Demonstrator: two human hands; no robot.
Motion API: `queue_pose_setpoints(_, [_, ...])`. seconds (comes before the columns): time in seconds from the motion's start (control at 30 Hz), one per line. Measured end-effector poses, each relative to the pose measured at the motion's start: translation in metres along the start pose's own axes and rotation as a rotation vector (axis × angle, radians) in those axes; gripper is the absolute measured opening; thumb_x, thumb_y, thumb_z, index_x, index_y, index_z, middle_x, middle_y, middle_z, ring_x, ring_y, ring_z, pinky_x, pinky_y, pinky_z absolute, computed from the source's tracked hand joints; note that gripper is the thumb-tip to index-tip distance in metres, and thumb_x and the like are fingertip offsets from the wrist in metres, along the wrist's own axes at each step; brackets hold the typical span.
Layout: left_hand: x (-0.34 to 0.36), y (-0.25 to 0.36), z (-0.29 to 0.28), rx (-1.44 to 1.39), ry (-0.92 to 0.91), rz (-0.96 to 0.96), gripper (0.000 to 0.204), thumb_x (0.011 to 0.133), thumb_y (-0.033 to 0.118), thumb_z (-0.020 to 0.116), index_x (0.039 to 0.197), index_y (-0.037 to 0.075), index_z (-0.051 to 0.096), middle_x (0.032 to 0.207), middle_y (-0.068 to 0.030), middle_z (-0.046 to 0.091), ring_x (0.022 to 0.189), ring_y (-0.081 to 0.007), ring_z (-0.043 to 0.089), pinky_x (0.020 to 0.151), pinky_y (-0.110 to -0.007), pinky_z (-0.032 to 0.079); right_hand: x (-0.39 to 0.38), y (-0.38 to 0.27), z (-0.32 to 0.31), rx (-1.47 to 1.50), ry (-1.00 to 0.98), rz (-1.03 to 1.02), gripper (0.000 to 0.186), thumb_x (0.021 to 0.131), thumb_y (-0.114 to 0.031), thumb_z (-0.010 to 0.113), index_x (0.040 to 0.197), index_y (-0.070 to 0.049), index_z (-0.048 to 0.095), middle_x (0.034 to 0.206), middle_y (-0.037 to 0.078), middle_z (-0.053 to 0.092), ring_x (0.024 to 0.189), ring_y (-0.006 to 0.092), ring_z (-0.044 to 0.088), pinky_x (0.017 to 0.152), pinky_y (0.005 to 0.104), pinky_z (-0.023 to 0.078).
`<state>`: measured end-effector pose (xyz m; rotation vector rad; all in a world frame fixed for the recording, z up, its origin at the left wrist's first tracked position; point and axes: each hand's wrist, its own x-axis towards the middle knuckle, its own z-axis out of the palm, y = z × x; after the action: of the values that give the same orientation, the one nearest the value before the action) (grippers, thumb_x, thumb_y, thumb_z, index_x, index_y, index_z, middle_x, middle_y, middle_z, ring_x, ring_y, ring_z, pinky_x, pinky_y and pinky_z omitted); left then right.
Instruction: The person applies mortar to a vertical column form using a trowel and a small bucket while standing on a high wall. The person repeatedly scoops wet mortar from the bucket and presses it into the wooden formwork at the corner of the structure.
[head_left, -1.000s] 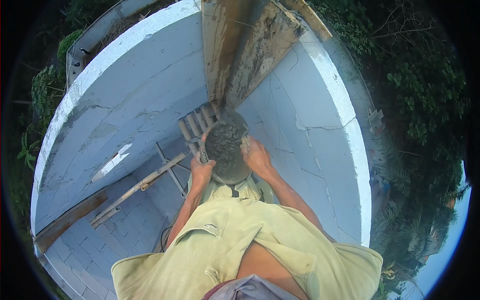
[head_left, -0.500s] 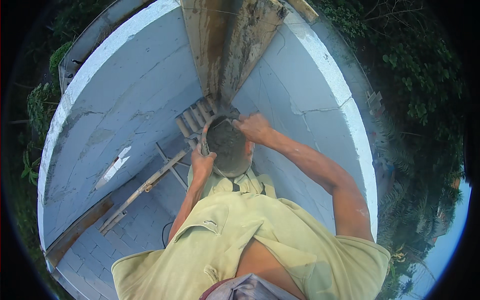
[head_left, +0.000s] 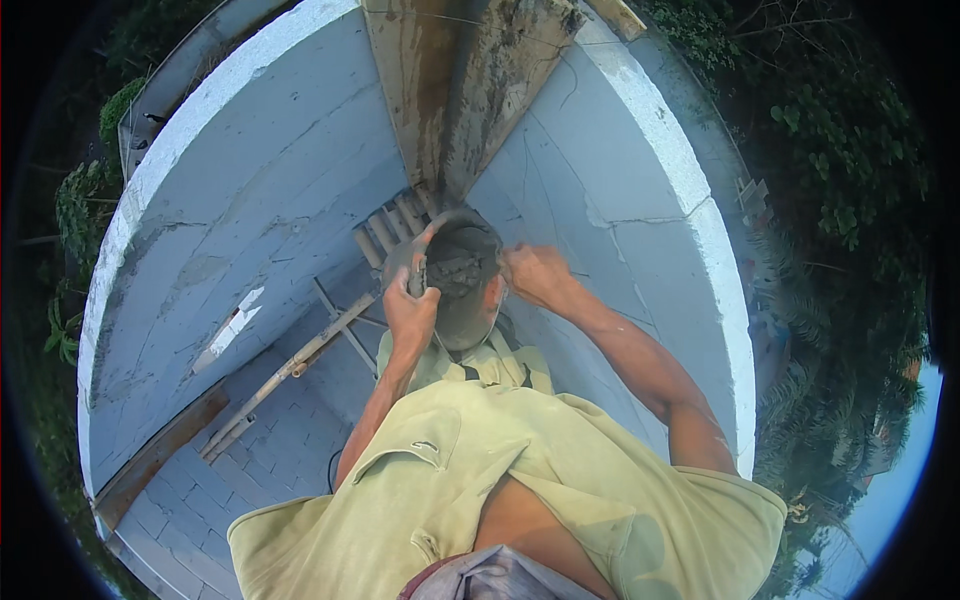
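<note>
Left hand (head_left: pixel 410 308) grips the left rim of a bucket (head_left: pixel 466 325) of grey mortar (head_left: pixel 458 274); right hand (head_left: pixel 540 276) clasps its right.

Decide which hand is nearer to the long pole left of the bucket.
Left. The left hand, at the left rim of the bucket, appears just right of the upper end of the long pole; the right hand, across the bucket, is farther away.

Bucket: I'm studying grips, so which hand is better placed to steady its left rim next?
Probably left: the left hand grips the bucket there; the right hand is at the opposite side.
</note>
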<state>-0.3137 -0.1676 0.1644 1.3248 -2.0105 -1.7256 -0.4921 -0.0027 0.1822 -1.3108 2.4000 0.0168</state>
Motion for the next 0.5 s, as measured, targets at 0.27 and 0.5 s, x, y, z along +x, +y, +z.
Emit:
queue_pose_setpoints(0.27, [0.006, 0.043, -0.018, 0.070, 0.057, 0.213, 0.016, 0.074, 0.003, 0.065, 0.082, -0.001, 0.051, 0.066, -0.0035, 0.045, 0.061, -0.0110, 0.041, 0.055, -0.033, 0.038, 0.000, 0.006, 0.021, 0.704, -0.334, 0.001, 0.045, 0.096, -0.034, 0.062, 0.130, -0.005, 0.069, 0.104, 0.023, 0.075, 0.087, 0.0426, 0.070, 0.084, 0.0496, 0.054])
queue_pose_setpoints(0.5, [-0.006, 0.048, -0.058, 0.057, 0.127, 0.182, 0.014, 0.075, 0.001, 0.063, 0.079, 0.003, 0.049, 0.069, 0.0028, 0.042, 0.063, -0.0084, 0.039, 0.055, -0.030, 0.034, -0.011, -0.046, 0.017, 0.913, -0.494, -0.079, 0.051, 0.098, -0.038, 0.062, 0.138, -0.006, 0.067, 0.088, 0.012, 0.072, 0.065, 0.0216, 0.062, 0.061, 0.0399, 0.050])
